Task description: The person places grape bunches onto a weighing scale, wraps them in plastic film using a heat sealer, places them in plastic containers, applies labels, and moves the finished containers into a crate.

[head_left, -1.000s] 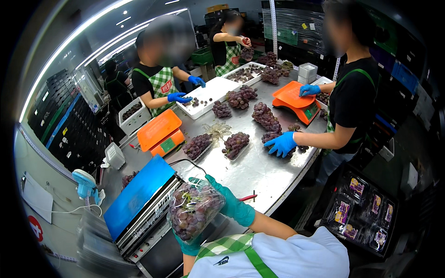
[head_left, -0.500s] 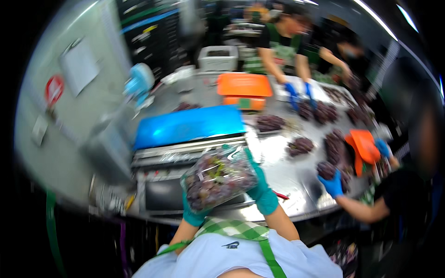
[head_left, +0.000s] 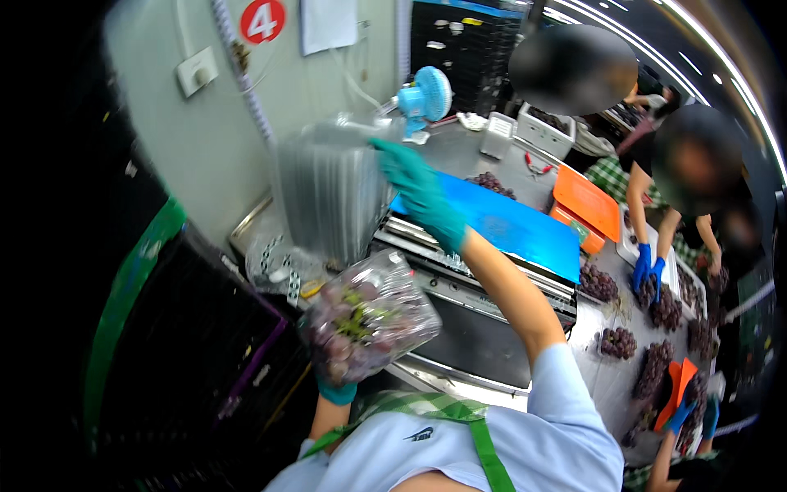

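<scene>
The broad grey metal bench (head_left: 449,151) bears most of what lies around a wide machine with a flat, shiny blue panel over a silver-and-black body (head_left: 512,230), the landmark here. Just left of this machine rises a tall, ribbed stack of clear plastic pieces (head_left: 328,197); their exact shape is hard to tell. Beyond the machine, to its right, is a bright orange flat-topped scale (head_left: 586,201).

In front of the machine's left end, held off the bench and slightly tilted, is a glossy pack of purple-red grapes with green stems under clear film (head_left: 369,316). The teal-gloved left hand (head_left: 336,392) holds it from below at its lower left; most of the fingers are hidden behind it. The teal-gloved right hand (head_left: 422,197) stretches over the machine's left end, its fingers long and close together, with nothing visible in them. The fingertips are at the stack's upper right edge; whether they touch cannot be told.

Smallest, red-handled snips (head_left: 537,164) lie beyond the machine.

The step in hand looks like supporting a covered pack one-handed while the other reaches to the stack. If the stack is meant, the move calls for a light pinch on one piece, with the pack kept steady and clear of the machine's edge.
</scene>
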